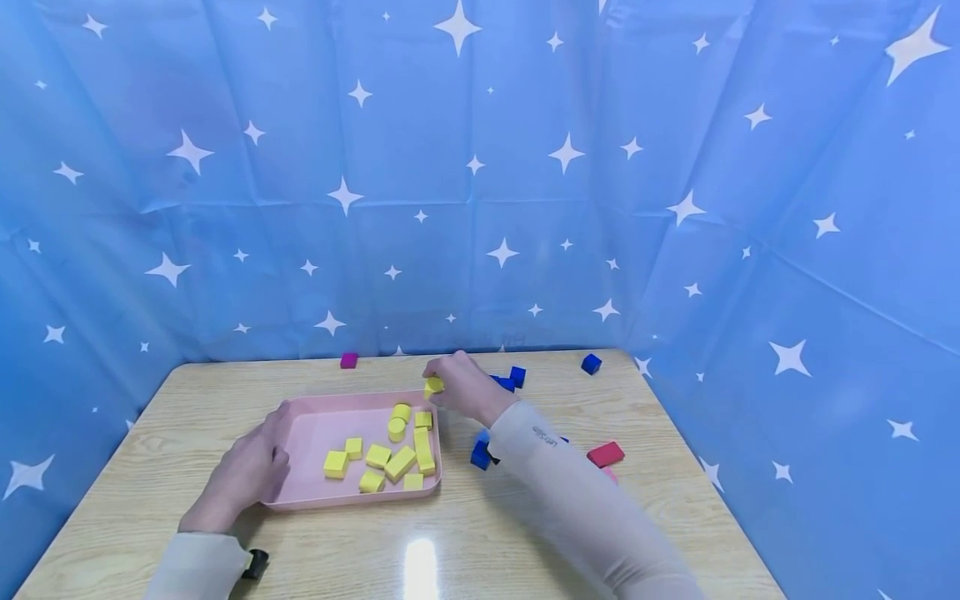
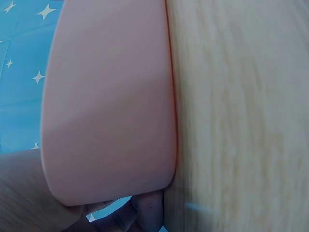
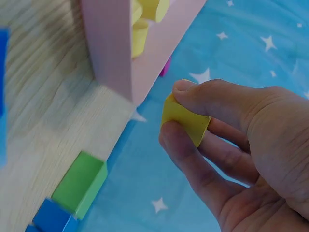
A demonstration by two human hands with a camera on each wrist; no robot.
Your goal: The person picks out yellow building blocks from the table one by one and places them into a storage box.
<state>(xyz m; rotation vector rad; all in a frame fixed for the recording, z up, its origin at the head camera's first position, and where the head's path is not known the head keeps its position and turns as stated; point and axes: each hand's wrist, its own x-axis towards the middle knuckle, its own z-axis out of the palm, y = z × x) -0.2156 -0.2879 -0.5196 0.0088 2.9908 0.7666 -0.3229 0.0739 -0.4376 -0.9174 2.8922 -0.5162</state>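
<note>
A pink tray lies on the wooden table with several yellow blocks inside, some square, some long, some round. My left hand grips the tray's left end, its thumb over the rim. In the left wrist view the tray's side wall fills the middle, and part of the hand is hidden behind it. Just above the tray's far right corner, my right hand pinches a yellow block between thumb and fingertips.
Several blue blocks lie right of the tray, partly behind the right arm. A green block touches a blue one. One blue block sits far right, a red block nearer. A magenta block lies behind the tray, before the starry curtain.
</note>
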